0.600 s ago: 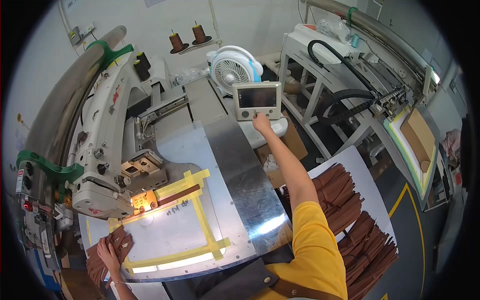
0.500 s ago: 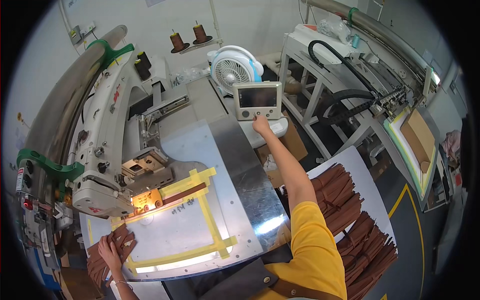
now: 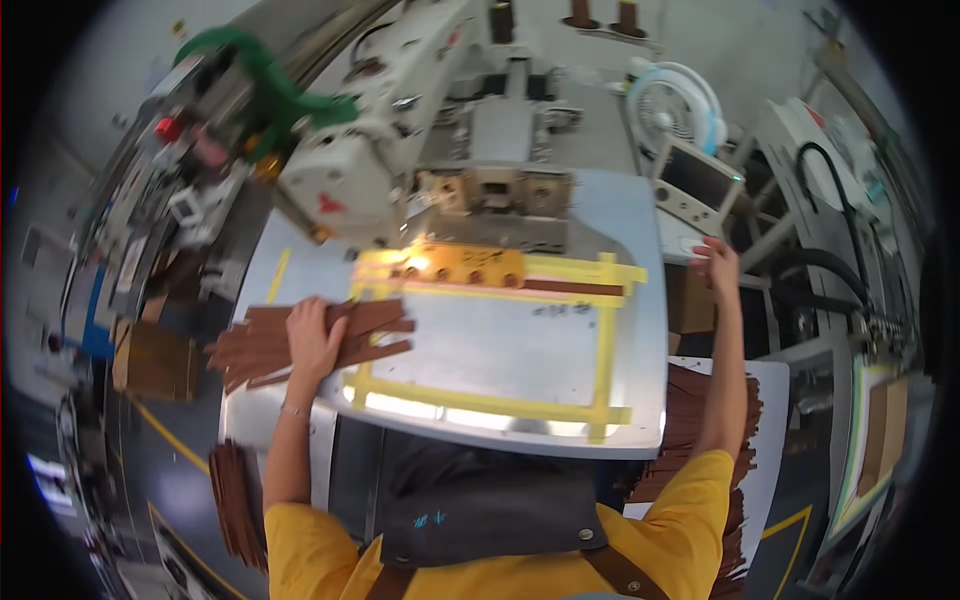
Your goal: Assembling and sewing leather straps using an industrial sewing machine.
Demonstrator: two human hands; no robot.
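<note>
- Resting palm-down across loose brown strips point(image 3: 255, 342) near the left edge of the table point(image 3: 645, 350), the left hand point(image 3: 314, 340) covers them; whether its fingers clamp them, I cannot tell.
- The right hand point(image 3: 716, 268) looks empty, fingers loosely curled, apart from the control panel point(image 3: 697, 186).
- Another brown strip point(image 3: 575, 288) lies along the far yellow tape point(image 3: 572, 268), right of the orange plate point(image 3: 465, 266) below the sewing head point(image 3: 340, 185).
- Strips seeming to overhang the edge could slide off if pressure slackens; ends crossing the left tape could snag.
- Compared with earlier, the right hand is off the panel, the view has swung left, and more orange plate shows.
</note>
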